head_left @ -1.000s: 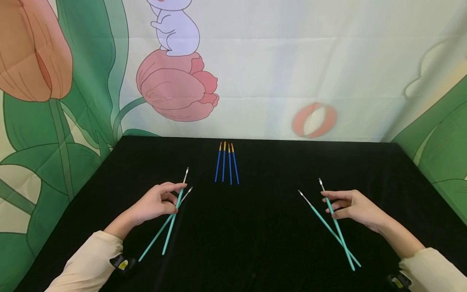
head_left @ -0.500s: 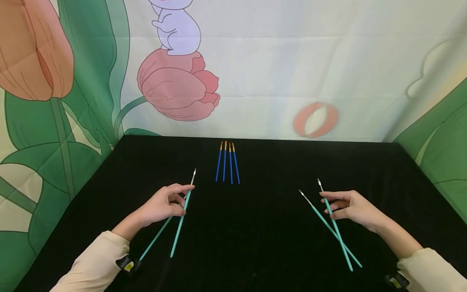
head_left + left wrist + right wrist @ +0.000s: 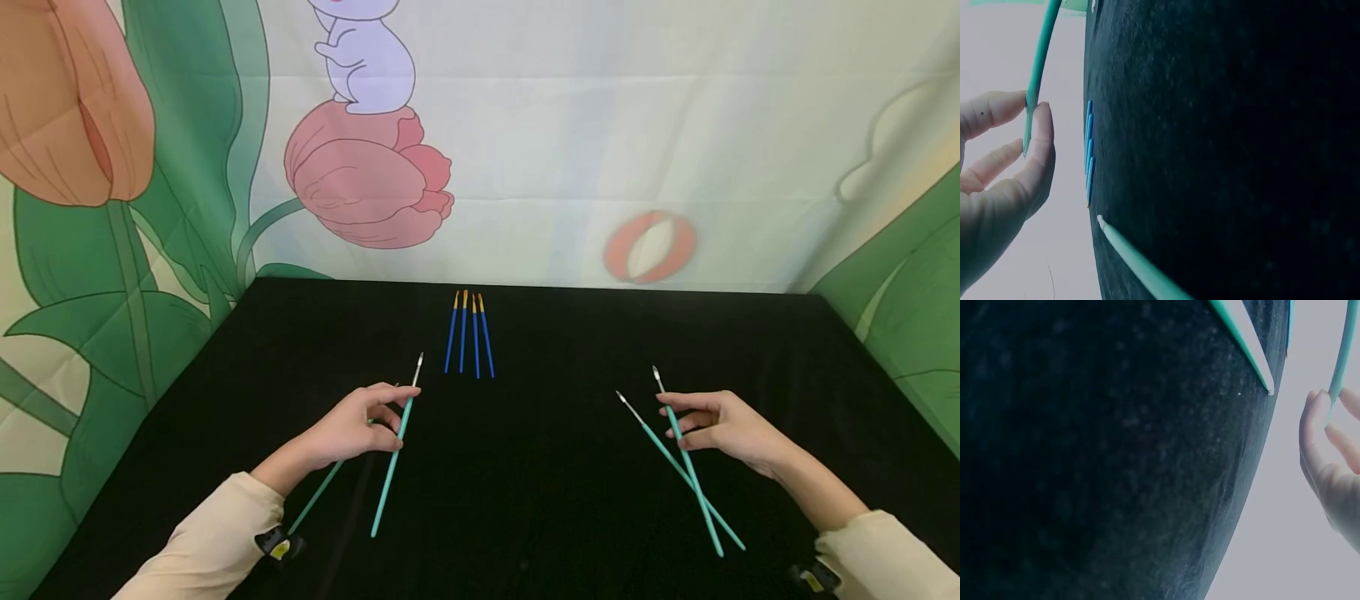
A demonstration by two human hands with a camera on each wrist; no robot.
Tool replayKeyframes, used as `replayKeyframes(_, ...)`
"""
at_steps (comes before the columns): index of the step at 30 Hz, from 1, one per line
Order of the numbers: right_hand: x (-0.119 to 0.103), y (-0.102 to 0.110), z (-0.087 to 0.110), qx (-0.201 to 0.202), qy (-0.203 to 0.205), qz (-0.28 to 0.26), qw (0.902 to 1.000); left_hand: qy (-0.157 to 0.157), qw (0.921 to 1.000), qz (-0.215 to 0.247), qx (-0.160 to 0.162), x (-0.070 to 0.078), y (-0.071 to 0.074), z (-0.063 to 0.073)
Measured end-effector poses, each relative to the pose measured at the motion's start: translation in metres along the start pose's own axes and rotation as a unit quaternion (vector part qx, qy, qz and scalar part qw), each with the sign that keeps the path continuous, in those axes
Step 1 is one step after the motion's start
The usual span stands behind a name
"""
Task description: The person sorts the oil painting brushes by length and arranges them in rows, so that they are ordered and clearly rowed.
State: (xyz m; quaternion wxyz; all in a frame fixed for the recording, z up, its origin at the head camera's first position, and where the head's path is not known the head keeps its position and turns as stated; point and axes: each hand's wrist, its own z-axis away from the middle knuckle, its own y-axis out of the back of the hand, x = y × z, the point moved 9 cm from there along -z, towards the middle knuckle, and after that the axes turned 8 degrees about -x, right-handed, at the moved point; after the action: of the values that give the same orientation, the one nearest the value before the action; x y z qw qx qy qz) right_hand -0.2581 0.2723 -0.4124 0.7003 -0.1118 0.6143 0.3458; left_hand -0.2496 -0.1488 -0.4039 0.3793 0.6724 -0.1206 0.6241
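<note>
- Pinching with thumb and fingertips brought together, the left hand (image 3: 356,429) is holding the left held brush (image 3: 392,467), green-handled, its pale tip pointing toward the far edge of the black table (image 3: 555,467) in the head view.
- Across the same view, the right hand (image 3: 716,429) is pinching the right held brush (image 3: 690,468), also green, its tip likewise pointing away.
- Partly hidden by the left hand, a loose left brush (image 3: 316,497) is lying on the table; a loose right brush (image 3: 667,454) is lying just beside the right hand, crossing the held one in view. Whether those two are touching, I cannot tell.
- Farther back, between the hands, four blue brushes (image 3: 462,342) are lying side by side near the printed backdrop (image 3: 540,150).
- From the left wrist, the green shaft is running upward from the pinch, while the blue handles are showing beyond.
- From the right wrist, fingertips are gripping a green shaft that is leaving the top edge.
</note>
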Motion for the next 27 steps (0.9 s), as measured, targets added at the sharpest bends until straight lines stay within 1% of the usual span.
replayKeyframes(7, 0.0, -0.003, -0.002, -0.002, 0.0, -0.002, 1.0, 0.016, 0.9992, 0.035, 0.006, 0.0, -0.008, -0.002)
replayKeyframes(12, -0.002, -0.004, -0.004, -0.003, 0.001, -0.001, 1.0, 0.02, 0.9992, 0.035, 0.001, -0.001, -0.015, -0.007)
replayKeyframes(19, -0.004, -0.006, -0.008, -0.005, 0.001, -0.006, 1.0, 0.037, 0.9984, 0.043, -0.007, -0.004, -0.024, -0.012)
replayKeyframes(24, -0.005, -0.009, -0.009, -0.006, 0.002, -0.007, 1.0, 0.056, 0.997, 0.05, -0.016, -0.01, -0.032, -0.015)
replayKeyframes(27, -0.008, -0.011, -0.009, -0.005, 0.006, 0.001, 1.0, 0.068, 0.9964, 0.048, -0.015, -0.013, -0.035, -0.016)
